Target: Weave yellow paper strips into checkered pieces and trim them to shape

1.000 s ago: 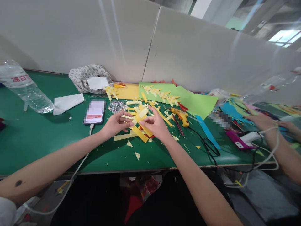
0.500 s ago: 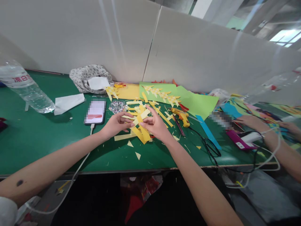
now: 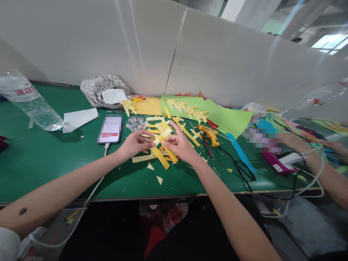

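Observation:
Yellow and cream paper strips [image 3: 160, 157] cross one another between my two hands, over the green table. My left hand [image 3: 138, 144] pinches their left side between thumb and fingers. On the other side my right hand [image 3: 178, 142] grips the crossed strips with its thumb, while its index finger points up and away. More loose strips [image 3: 182, 127] lie in a pile beneath and behind the hands. Several woven yellow paper fish shapes [image 3: 187, 108] rest on green paper [image 3: 227, 117] at the back.
A yellow glue gun [image 3: 211, 135] and a dark red pen-like tool [image 3: 207, 145] lie right of my hands. Left are a charging phone [image 3: 110, 129] and a water bottle [image 3: 35, 103]. Another person's arm [image 3: 307, 152] reaches in at the right, holding a phone-like object.
The crossed strips have shifted between my fingers, and their lower ends have spread apart. My hands stay nearly in place. At the right, the other person's hand has lifted the phone-like object.

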`<state>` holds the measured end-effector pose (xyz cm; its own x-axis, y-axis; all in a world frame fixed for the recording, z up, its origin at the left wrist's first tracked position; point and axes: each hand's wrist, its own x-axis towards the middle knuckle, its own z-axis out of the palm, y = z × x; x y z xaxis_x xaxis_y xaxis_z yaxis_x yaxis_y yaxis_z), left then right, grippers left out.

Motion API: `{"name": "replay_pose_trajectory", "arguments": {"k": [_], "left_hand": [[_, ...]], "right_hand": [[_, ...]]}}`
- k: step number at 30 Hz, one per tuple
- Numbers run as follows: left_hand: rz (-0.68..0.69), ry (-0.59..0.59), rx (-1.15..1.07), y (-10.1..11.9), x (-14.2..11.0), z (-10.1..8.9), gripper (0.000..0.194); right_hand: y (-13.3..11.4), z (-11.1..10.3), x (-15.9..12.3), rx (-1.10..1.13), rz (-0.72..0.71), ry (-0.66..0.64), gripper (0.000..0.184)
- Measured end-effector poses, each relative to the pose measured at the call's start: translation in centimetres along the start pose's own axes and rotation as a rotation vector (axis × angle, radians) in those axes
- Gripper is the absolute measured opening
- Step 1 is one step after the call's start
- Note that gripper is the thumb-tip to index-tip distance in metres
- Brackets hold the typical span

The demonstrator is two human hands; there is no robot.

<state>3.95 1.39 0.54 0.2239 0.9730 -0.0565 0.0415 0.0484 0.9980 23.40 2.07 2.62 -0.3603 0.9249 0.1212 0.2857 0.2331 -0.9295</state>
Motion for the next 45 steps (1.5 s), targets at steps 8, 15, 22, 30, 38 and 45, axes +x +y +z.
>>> {"name": "replay_pose_trajectory", "arguments": {"k": [8,15,22,30,38,45], "left_hand": [[-0.028,-0.066,-0.029,-0.2,0.1,-0.2,0.034],[-0.056,-0.093,-0.046,-0.5,0.2,-0.2,0.031],[-0.018,0.060,-0.203,-0.8,0.9,-0.8,0.027],[-0.096,0.081,-0.262,-0.8,1.6,-1.3,0.030],[-0.077,-0.012,-0.221,-1.1,1.5,-1.1,0.040],[-0.069,-0.017,-0.175,-1.8,1.6,-1.0,0.038]], "right_hand": [[-0.1,-0.1,-0.3,-0.080,0.027,-0.133,0.073],[-0.3,0.3,-0.7,-0.122,-0.046,-0.165,0.069],[2.0,-2.6,4.1,-0.313,-0.078,0.411,0.033],[6.3,-4.8,15.9,-0.631,0.202,0.450,0.022],[6.7,-5.0,18.1,-0.703,0.254,0.540,0.014],[2.9,-7.0,12.9,-0.552,-0.026,0.580,0.016]]}}
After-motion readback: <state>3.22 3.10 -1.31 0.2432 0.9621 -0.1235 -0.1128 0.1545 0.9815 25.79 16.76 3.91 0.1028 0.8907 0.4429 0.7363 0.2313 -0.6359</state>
